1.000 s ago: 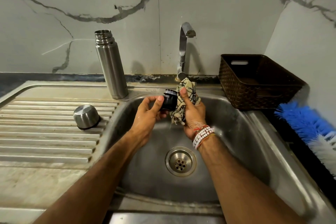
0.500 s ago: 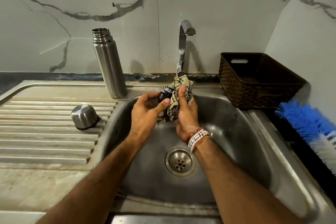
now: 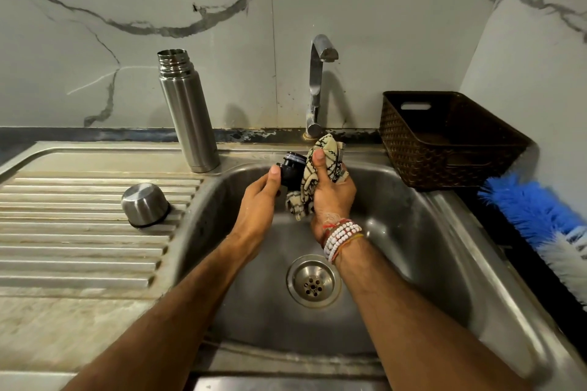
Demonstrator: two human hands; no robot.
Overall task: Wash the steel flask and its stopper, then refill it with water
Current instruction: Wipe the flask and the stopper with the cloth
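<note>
Grip, left: left hand [image 3: 259, 200] holds the small black plastic flask stopper [image 3: 290, 170], thumb tip pressed on its near side, the other fingers curled behind it and mostly hidden.
Grip, right: right hand [image 3: 330, 197] is closed round a bunched cream cloth with a black line pattern [image 3: 313, 176], thumb laid over the cloth; the cloth touches the stopper's right side.
Stopper: held in the air over the back edge of the stainless steel sink bowl [image 3: 413, 232], just in front of the base of the chrome tap [image 3: 316, 86].
Tall cylindrical steel flask [image 3: 187, 114]: upright, mouth uncovered, on the back edge of the surface [image 3: 79, 247], by the bowl's back left corner.
Round steel cap [image 3: 144, 205]: mouth down on the ribbed draining part of the surface, just left of the bowl.
Round steel drain strainer [image 3: 313, 281]: bottom of the bowl, below the hands.
White and red bead bracelets [image 3: 341, 236]: right wrist.
Dark brown woven plastic basket [image 3: 444, 140]: back right corner of the surface, against the marble wall.
Blue and white bristle brush [image 3: 540, 216]: right edge, in front of the basket.
</note>
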